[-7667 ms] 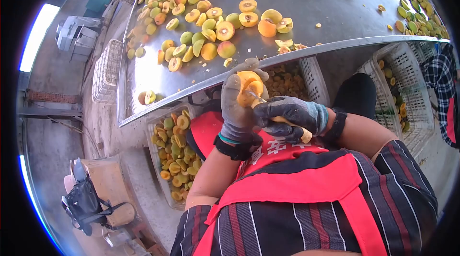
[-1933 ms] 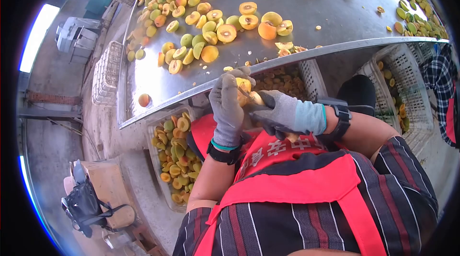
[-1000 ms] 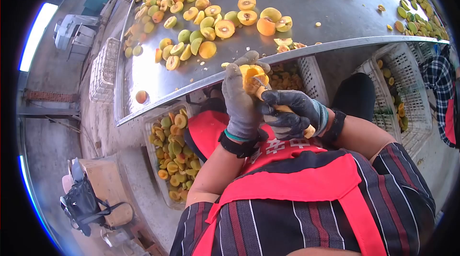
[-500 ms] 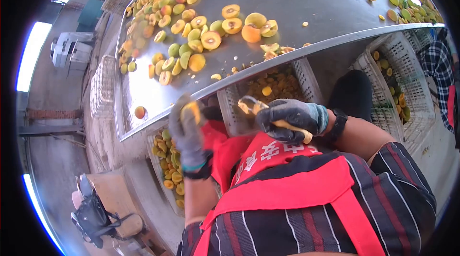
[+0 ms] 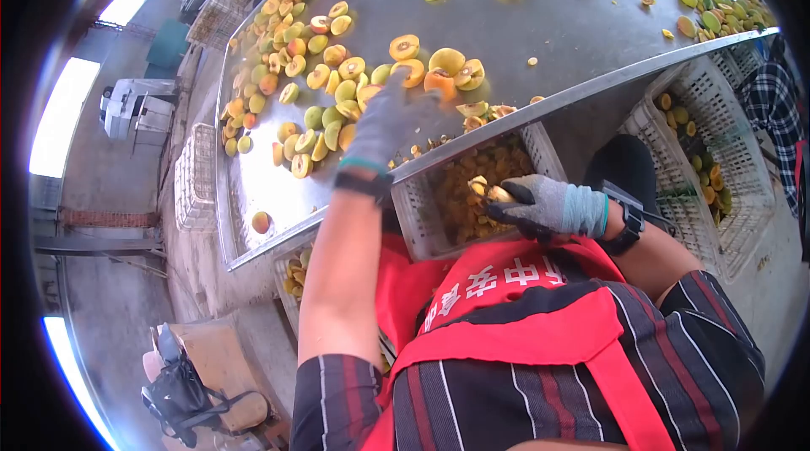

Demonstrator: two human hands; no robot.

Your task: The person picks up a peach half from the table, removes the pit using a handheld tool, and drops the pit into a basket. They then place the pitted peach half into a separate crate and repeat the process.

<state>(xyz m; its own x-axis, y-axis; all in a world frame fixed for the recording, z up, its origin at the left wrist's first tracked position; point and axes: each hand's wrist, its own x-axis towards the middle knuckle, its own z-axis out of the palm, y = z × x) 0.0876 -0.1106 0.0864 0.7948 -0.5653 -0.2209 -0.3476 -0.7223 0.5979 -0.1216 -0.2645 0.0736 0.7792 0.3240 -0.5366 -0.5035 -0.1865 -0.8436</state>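
Note:
My left hand point(image 5: 390, 120), in a grey glove, reaches over the metal table among halved stone fruits point(image 5: 408, 71). Motion blurs it, but its fingers look stretched out and apart, close to an orange fruit half point(image 5: 440, 83). Below the table edge, my right hand point(image 5: 547, 202) is closed around a small pitting tool point(image 5: 499, 194) with a yellowish handle. Bits of yellow pulp cling around the tool's tip; the glove covers most of its handle. Under it stands a white crate point(image 5: 421, 219) with fruit scraps inside.
The metal table point(image 5: 498, 37) has a raised rim. More fruit halves point(image 5: 717, 16) lie at its far right. A crate point(image 5: 732, 156) of fruit stands to the right, another crate point(image 5: 196, 177) to the left. A black bag point(image 5: 181, 392) rests on a cardboard box at lower left.
My left hand has moved up from before the apron onto the table, and the yellow piece seen in it no longer shows. My right hand has shifted slightly right with the tool.

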